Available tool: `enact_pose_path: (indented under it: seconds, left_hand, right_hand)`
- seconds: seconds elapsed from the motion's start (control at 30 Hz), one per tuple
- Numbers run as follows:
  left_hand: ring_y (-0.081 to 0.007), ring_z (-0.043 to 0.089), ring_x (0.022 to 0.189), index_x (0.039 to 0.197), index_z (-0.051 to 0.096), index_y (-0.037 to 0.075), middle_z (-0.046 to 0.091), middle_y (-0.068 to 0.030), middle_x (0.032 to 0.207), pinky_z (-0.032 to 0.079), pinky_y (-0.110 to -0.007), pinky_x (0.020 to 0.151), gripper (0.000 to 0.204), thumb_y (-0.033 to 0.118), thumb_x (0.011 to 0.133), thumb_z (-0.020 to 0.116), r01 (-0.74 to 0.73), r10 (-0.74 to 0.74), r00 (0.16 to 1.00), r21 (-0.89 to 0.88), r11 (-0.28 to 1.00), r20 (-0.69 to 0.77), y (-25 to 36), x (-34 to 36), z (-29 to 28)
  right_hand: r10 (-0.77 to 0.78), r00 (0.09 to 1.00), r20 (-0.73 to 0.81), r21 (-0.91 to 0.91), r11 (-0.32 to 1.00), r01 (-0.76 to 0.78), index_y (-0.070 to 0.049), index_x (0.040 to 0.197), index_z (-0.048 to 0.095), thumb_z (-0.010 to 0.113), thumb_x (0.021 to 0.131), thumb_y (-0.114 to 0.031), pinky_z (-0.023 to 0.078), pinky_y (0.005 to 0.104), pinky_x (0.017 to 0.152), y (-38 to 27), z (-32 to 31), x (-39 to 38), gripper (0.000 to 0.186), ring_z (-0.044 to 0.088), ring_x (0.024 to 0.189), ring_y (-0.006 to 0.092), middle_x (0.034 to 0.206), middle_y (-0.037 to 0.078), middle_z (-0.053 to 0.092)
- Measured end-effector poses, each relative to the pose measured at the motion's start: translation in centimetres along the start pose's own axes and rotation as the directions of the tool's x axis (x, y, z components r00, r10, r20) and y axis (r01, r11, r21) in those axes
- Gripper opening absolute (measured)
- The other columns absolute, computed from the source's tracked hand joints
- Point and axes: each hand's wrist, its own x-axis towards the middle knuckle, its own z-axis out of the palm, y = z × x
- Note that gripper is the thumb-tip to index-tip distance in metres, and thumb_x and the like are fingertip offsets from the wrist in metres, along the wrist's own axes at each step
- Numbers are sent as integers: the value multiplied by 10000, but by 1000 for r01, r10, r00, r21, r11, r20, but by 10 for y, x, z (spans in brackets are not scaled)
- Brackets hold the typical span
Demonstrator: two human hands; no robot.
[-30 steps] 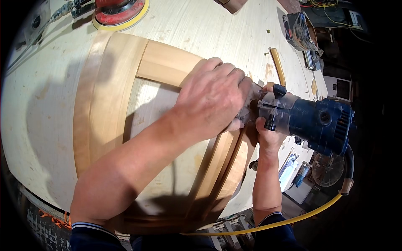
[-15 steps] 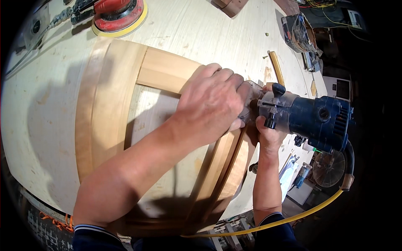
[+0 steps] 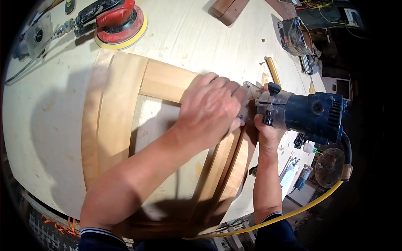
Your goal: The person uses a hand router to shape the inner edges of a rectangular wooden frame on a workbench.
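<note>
A blue trim router lies on its side at the right of a pale wooden frame, its clear base plate against the frame's right side. My right hand is closed round the router's lower housing from beneath, with most fingers hidden behind it. Reaching across the frame's opening, my left hand is closed over the far right corner and the edge of the base plate, its thumb next to the plate. The router's bit is hidden. A yellow cord trails from the router's rear and loops below my right forearm.
A red sander with a yellow-edged pad stands at the far left of the pale workbench. Dark wood pieces lie at the back. A black box, a thin wooden stick and a fan are at the right.
The whole scene sits slightly lower in view, showing more of the sander. The router's rear end appears a little further left. Both hands keep their grip.
</note>
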Motion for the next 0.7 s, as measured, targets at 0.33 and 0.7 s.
enact_pose_path:
  seconds: [0.33,0.7]
  left_hand:
    - [-288,664,1127,1219,717,33,734,-131,1129,420,-427,1133,566,296,746,882,14,-14,1000,-15,1000,-12,-2,1,0]
    - [-274,677,1107,1197,731,68,746,-108,1109,425,-437,1119,561,294,712,899,52,-53,998,-26,998,-42,-1,1,3]
  right_hand:
    - [-10,1000,-3,81,997,10,-22,1322,592,962,714,-204,525,341,1005,5,1,6,735,669,1067,193,1178,67,681]
    - [12,1000,4,118,993,-13,-27,1381,560,968,701,-226,522,336,1030,8,2,12,817,673,1100,197,1232,75,677]
